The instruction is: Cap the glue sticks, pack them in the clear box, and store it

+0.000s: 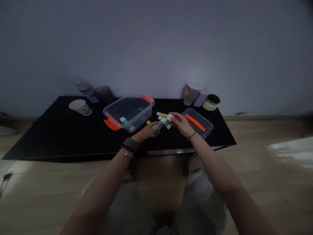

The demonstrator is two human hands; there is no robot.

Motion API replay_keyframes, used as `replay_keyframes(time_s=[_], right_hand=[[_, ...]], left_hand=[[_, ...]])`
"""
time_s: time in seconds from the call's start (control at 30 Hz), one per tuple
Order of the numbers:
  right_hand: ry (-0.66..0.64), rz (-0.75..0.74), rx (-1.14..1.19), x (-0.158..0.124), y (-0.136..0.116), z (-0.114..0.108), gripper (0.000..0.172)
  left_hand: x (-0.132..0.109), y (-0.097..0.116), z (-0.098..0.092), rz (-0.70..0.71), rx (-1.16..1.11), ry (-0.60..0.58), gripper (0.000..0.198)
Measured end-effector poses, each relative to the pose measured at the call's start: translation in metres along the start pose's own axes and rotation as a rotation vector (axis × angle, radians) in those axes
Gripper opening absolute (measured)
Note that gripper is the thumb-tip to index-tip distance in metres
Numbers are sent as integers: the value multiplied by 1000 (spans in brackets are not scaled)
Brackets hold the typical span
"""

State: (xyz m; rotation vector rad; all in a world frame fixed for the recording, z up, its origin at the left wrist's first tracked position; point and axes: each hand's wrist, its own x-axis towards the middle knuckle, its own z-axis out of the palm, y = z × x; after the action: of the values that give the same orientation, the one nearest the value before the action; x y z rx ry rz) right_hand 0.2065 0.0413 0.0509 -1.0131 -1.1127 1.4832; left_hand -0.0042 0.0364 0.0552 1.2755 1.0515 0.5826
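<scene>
My left hand [148, 131] is closed around a green-and-white glue stick [156, 126]. Close beside it, my right hand [180, 124] pinches a white cap [169, 118] between its fingertips. Under and behind the hands, another green glue stick [167, 125] and a yellow one [161, 114] lie on the black table; fingers partly cover this group. A small yellow round piece [148, 122] shows just above my left hand. To the left stands a clear plastic box [146, 115] with orange latches, and a green-and-white glue stick [124, 120] lies in it.
A clear lid [208, 128] with an orange handle lies right of my right hand. Along the back stand a spray bottle [86, 89], a dark jar [104, 93], a patterned cup [192, 94] and a cream pot [210, 103]. A paper cup [80, 107] stands on the left of the table [80, 137].
</scene>
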Motion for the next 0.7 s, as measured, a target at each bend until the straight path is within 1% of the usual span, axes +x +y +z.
replay_keyframes(time_s=[0.17, 0.27, 0.37, 0.5, 0.6, 0.7], right_hand=[[41, -58, 7, -2, 1, 4, 48], [1, -58, -30, -3, 2, 8, 49], [-77, -76, -131, -5, 0, 12, 47], [-168, -138, -311, -9, -3, 12, 42], [-161, -199, -444, -14, -7, 12, 36], [-121, -272, -545, -21, -14, 13, 27]], left_hand=[[-5, 4, 1, 21, -36, -28, 55], [-7, 4, 3, 34, -26, -53, 58], [-9, 5, 2, 35, -34, -77, 56], [-13, 7, -3, 3, -51, -145, 53], [-18, 11, -5, -7, -74, -196, 51], [-22, 16, -3, 21, -78, -250, 48]])
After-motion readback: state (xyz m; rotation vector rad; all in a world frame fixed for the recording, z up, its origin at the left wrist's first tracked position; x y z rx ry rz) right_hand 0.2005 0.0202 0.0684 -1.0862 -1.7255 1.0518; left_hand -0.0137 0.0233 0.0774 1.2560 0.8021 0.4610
